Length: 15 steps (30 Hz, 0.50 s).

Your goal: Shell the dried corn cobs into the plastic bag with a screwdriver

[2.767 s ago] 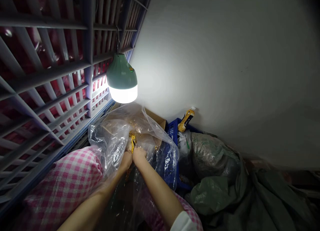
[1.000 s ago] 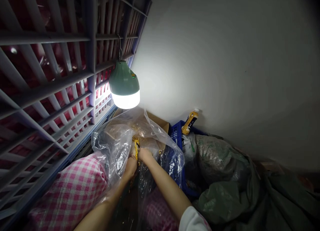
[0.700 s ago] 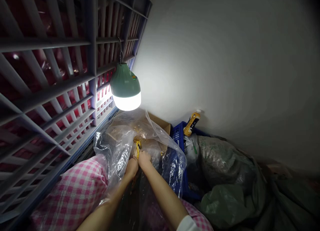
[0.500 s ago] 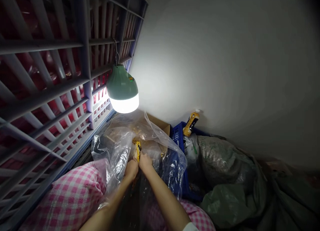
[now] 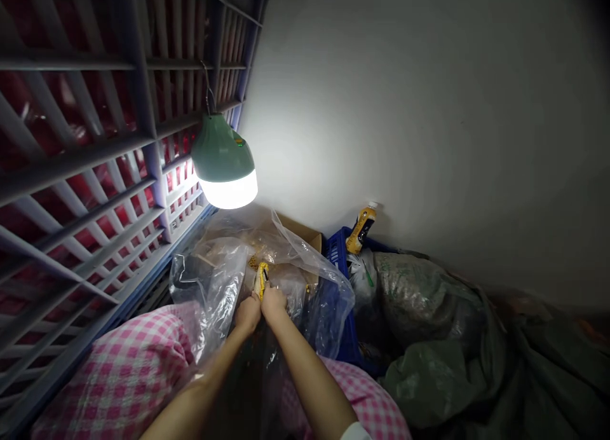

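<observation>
"Filling the back and right, a pale wall (image 5: 405,109) is seen; by what is it bordered on the left?"

"By a slatted plastic panel (image 5: 155,151), set at a slant."

"And what is found lower down?"

"A wide clear plastic bag (image 5: 219,294) is spread open, and the forearms (image 5: 305,370) are reached across it. To the right, a bulky sack (image 5: 414,300) is fronted by green sheeting (image 5: 438,383). Pink-and-white checked cloth (image 5: 128,364) is seen on both sides of the forearms."

"And among the middling things?"

"A blue basket (image 5: 336,249) is set between bag and sack, and a cardboard box (image 5: 300,231) is partly covered by the bag. From the panel a lit green lamp (image 5: 223,154) is hung. A yellow bottle (image 5: 361,230) is tilted above the basket."

"How are the hands placed?"

"Side by side, over the bag. By the fingers of the left hand (image 5: 248,313) a yellow corn cob (image 5: 260,283) is gripped low, its upper end left showing beyond the hands. By the curled fingers of the right hand (image 5: 274,302) a dark slim piece (image 5: 266,275) is held beside the cob, its lower part hidden."

"And smallest?"

"Loose kernels (image 5: 252,261), scattered just beyond the cob."
</observation>
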Motion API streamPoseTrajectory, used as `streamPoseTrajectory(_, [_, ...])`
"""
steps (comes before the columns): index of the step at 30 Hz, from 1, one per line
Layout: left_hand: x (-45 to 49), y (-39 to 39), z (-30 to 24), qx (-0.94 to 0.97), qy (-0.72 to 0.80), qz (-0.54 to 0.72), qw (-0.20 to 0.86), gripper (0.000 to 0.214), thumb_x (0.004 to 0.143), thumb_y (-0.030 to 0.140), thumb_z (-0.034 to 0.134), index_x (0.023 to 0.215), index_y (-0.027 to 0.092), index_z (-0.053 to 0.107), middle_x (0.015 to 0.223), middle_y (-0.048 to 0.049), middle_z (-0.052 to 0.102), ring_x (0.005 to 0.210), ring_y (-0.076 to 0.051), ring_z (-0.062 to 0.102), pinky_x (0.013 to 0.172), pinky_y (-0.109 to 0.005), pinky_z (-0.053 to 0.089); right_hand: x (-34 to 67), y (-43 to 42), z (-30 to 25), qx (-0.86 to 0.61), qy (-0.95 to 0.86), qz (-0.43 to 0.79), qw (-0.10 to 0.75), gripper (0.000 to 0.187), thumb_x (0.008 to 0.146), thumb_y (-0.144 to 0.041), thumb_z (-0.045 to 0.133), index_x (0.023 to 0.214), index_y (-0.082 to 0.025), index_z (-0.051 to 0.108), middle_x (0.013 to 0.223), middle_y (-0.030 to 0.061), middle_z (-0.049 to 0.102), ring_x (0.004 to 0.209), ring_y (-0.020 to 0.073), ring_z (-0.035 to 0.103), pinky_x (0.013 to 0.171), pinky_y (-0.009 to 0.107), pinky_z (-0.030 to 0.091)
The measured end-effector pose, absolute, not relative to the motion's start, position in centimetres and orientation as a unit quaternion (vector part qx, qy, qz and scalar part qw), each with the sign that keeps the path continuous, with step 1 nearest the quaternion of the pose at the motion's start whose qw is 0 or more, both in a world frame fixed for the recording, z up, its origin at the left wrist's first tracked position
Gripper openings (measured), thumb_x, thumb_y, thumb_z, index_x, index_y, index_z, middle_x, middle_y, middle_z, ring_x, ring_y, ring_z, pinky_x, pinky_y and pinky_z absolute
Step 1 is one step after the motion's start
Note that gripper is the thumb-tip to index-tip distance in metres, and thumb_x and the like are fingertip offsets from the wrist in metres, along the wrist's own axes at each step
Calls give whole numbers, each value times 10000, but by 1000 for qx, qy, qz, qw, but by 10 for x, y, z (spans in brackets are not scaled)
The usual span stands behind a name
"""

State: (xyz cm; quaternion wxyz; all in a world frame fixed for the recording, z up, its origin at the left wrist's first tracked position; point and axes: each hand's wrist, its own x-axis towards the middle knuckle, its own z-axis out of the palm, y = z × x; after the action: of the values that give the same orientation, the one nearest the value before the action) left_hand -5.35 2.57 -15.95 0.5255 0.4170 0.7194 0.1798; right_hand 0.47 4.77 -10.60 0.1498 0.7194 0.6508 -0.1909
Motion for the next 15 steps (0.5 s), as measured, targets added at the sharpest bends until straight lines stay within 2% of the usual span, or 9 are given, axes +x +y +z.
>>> streamPoseTrajectory(3, [-53, 28, -157, 443, 725, 148, 507, 655, 841, 360, 110, 967, -45, 609, 1015, -314, 558, 1047, -353, 503, 844, -402, 362, 10, 46, -104, 724, 646, -206, 124, 538, 816, -446, 434, 1242, -118, 430, 1016, 193, 608, 937, 279, 583, 733, 356, 458])
streamPoseTrajectory(6, [-52, 28, -158, 464, 722, 143, 494, 660, 844, 380, 93, 991, -7, 607, 1035, -278, 569, 1048, -318, 514, 834, -363, 374, 22, 40, -99, 726, 642, -231, 87, 502, 835, -406, 399, 1271, -157, 397, 995, 169, 621, 922, 261, 592, 738, 340, 454])
streamPoseTrajectory(10, [-53, 14, -165, 484, 706, 200, 477, 651, 839, 452, 106, 975, 58, 606, 1000, -219, 602, 989, -290, 550, 802, -334, 388, 42, 21, -97, 735, 613, -289, 9, 480, 856, -287, 337, 1330, -216, 312, 977, 133, 632, 917, 229, 600, 748, 309, 448])
streamPoseTrajectory(15, [-52, -12, -177, 448, 655, 275, 544, 637, 804, 564, 151, 930, 113, 583, 919, -136, 628, 894, -246, 577, 766, -309, 411, 48, -9, -100, 752, 543, -372, -32, 521, 859, -312, 303, 1365, -219, 223, 944, 119, 628, 731, 189, 640, 670, 276, 472])
